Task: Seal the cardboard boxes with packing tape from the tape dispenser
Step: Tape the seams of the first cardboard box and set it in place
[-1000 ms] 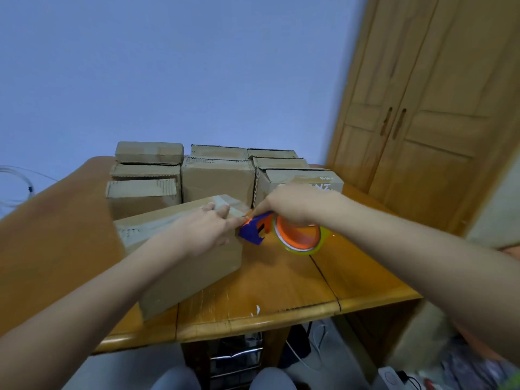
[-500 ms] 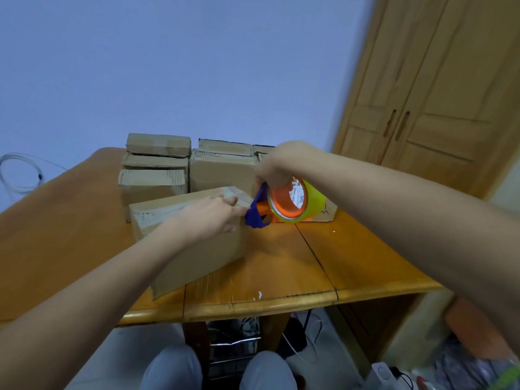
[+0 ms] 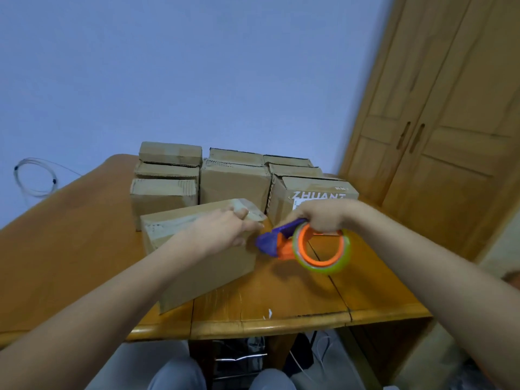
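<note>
Scene: A person seated at a wooden table (image 3: 295, 302) tapes a cardboard box (image 3: 202, 266) lying at an angle near the front edge.
Left hand (image 3: 225, 230): rests on the box's top right corner, fingers curled over the taped edge, pressing it down.
Right hand (image 3: 323, 216): clenched around the handle of the tape dispenser (image 3: 306, 244), held just off the box's right end above the table.
Dispenser: purple nose pointing at the box, orange hub, yellow-green roll.
Background: stacked boxes (image 3: 233, 181) behind, one printed "ZHUANZ"; wooden wardrobe (image 3: 439, 130) at right.
</note>
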A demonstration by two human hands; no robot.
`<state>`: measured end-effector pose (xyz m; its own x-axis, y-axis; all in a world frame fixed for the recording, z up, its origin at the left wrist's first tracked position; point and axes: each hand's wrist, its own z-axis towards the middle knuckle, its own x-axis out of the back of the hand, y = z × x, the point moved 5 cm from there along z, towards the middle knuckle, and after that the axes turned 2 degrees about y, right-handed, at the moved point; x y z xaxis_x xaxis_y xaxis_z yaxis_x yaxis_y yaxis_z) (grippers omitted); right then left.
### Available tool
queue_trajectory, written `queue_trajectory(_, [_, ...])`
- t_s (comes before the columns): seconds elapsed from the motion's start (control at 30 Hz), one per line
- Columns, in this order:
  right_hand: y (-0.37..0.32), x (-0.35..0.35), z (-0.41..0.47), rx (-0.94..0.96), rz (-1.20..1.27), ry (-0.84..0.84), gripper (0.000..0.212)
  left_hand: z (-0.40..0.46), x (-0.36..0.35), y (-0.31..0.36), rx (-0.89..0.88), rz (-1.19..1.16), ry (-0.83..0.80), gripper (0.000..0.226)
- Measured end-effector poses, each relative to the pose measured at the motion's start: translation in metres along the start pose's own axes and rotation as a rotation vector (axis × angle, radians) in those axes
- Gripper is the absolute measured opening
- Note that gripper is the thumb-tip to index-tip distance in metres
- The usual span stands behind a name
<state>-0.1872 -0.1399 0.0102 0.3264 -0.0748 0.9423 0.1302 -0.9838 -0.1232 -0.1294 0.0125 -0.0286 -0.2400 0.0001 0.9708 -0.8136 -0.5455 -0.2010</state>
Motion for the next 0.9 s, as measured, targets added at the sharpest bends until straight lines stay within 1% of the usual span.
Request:
queue_trajectory(0.07, [0.015,0.004,-0.019,0.023,0.056,0.019,0.082,0.002,-0.002,0.000,-0.001,-0.007,0.006,0.051])
queue_trajectory(0.13, [0.030,-0.002,-0.032,-0.018,0.039,0.043,0.082,0.003,-0.003,-0.002,-0.015,-0.008,0.014,0.052])
queue_trajectory(0.23, [0.055,-0.017,-0.035,-0.135,0.004,0.243,0.085,0.000,-0.005,-0.008,-0.040,-0.033,-0.017,0.051])
queue_trajectory(0.3, [0.073,-0.028,-0.030,-0.233,0.009,0.393,0.081,-0.003,-0.005,-0.012,-0.056,-0.040,-0.052,0.049])
queue_trajectory(0.37, [0.090,-0.043,-0.021,-0.303,0.177,0.470,0.074,-0.004,-0.004,-0.016,-0.081,-0.035,-0.073,0.047])
queue_trajectory(0.4, [0.098,-0.051,-0.014,-0.323,0.306,0.472,0.066,-0.005,-0.004,-0.018,-0.096,-0.039,-0.086,0.046])
queue_trajectory(0.47, [0.109,-0.067,-0.001,-0.360,0.536,0.417,0.043,-0.007,-0.006,-0.022,-0.121,-0.075,-0.107,0.043])
queue_trajectory(0.53, [0.116,-0.081,0.008,-0.394,0.716,0.358,0.042,-0.009,-0.006,-0.027,-0.144,-0.142,-0.101,0.041])
queue_trajectory(0.6, [0.120,-0.088,0.014,-0.410,0.805,0.349,0.040,-0.010,-0.006,-0.031,-0.162,-0.236,-0.065,0.036])
queue_trajectory(0.67, [0.127,-0.091,0.020,-0.422,0.761,0.371,0.034,-0.011,-0.005,-0.034,-0.185,-0.346,-0.015,0.029])
queue_trajectory(0.73, [0.135,-0.089,0.025,-0.446,0.645,0.421,0.032,-0.013,0.000,-0.038,-0.202,-0.487,0.032,0.020])
queue_trajectory(0.83, [0.150,-0.084,0.027,-0.549,0.392,0.514,0.038,-0.017,0.008,-0.042,-0.168,-0.762,0.054,0.025])
queue_trajectory(0.87, [0.152,-0.082,0.026,-0.600,0.286,0.523,0.041,-0.017,0.011,-0.042,-0.144,-0.850,0.082,0.019])
queue_trajectory(0.9, [0.150,-0.080,0.024,-0.641,0.191,0.536,0.044,-0.017,0.015,-0.041,-0.113,-0.908,0.129,0.009])
